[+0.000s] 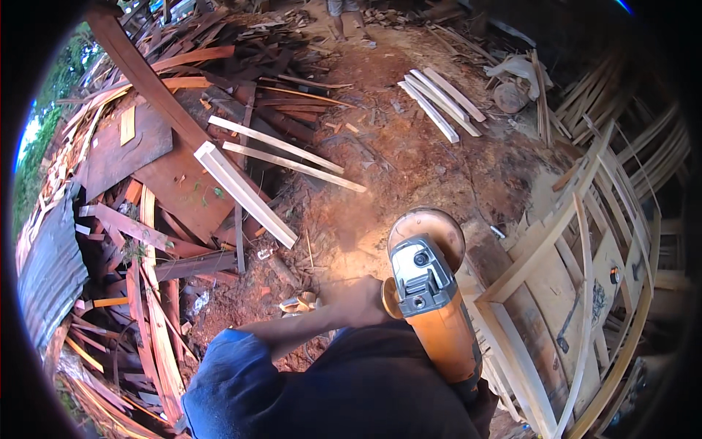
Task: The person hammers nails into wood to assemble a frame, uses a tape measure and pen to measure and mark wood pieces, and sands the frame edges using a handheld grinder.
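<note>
An orange angle grinder (436, 333) with a grey metal head and a round disc (428, 233) is held up in front of my body, its disc end pointing away from me. My left hand (363, 301) is closed at the side of the grinder's head, next to an orange round flange; its fingers are partly hidden. At the rear end of the tool is my right hand (483, 408), dark and mostly covered by the grinder's body. Pale dust hangs over the reddish ground just beyond my left hand. Wood offcuts (298, 303) lie near my left forearm.
A pale wooden frame (523, 358) with slats stands at my right. Heaps of reddish boards (183, 175) and a corrugated metal sheet (51, 267) fill the left. Pale battens (441, 106) lie farther out. A person's legs (344, 16) show at the far edge.
</note>
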`<move>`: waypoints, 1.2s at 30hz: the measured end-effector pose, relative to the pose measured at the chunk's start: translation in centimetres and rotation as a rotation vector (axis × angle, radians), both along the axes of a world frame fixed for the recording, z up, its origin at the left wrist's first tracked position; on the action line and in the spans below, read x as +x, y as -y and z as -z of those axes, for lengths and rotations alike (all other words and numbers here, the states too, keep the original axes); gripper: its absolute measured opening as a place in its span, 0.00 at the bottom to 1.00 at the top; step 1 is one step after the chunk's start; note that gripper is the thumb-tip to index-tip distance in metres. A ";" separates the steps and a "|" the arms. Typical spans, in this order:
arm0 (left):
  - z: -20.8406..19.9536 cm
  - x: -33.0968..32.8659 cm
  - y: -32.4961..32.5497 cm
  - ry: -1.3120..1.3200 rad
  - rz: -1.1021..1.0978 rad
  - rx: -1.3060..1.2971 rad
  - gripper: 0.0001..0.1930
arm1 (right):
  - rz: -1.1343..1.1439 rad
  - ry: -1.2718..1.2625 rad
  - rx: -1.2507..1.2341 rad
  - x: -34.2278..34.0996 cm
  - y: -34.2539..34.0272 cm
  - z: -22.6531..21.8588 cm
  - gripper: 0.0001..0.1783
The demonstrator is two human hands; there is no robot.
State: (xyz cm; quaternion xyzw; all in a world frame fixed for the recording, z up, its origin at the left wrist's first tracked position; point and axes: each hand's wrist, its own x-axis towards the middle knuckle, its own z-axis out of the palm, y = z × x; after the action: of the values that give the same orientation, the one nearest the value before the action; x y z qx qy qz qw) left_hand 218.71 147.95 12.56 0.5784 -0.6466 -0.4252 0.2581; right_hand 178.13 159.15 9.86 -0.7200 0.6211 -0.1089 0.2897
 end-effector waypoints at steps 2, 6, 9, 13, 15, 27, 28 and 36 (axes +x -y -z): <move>-0.1 1.1 -0.5 0.028 -0.043 -0.003 0.18 | -0.027 0.007 0.012 1.1 1.5 -0.3 0.24; 0.1 3.3 0.2 -0.061 -0.076 -0.004 0.20 | -0.036 -0.005 0.035 3.2 3.6 -0.9 0.25; 0.3 4.7 0.2 -0.117 -0.104 -0.033 0.20 | -0.063 -0.008 0.052 5.2 5.1 -1.4 0.26; 0.7 5.8 1.0 -0.104 -0.070 0.002 0.21 | -0.060 -0.004 0.070 6.6 6.0 -2.6 0.27; 0.2 5.5 2.6 0.032 -0.027 0.082 0.22 | -0.072 -0.101 0.092 5.7 6.5 -2.8 0.22; -1.4 -1.3 9.6 0.056 0.427 -0.035 0.19 | 0.192 0.578 0.563 5.0 2.6 -3.7 0.43; -1.1 -2.3 10.0 0.084 0.463 0.015 0.21 | 0.230 0.587 0.524 4.9 1.5 -3.6 0.44; -1.5 -9.7 11.0 0.084 0.662 0.131 0.23 | 0.501 0.542 0.627 3.1 -4.2 -6.6 0.44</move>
State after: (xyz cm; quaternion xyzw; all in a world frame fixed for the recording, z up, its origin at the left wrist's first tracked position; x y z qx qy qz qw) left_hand 209.00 136.98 14.08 0.3695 -0.7806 -0.5025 0.0415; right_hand 181.19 163.39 16.42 -0.3720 0.6806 -0.1666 0.6088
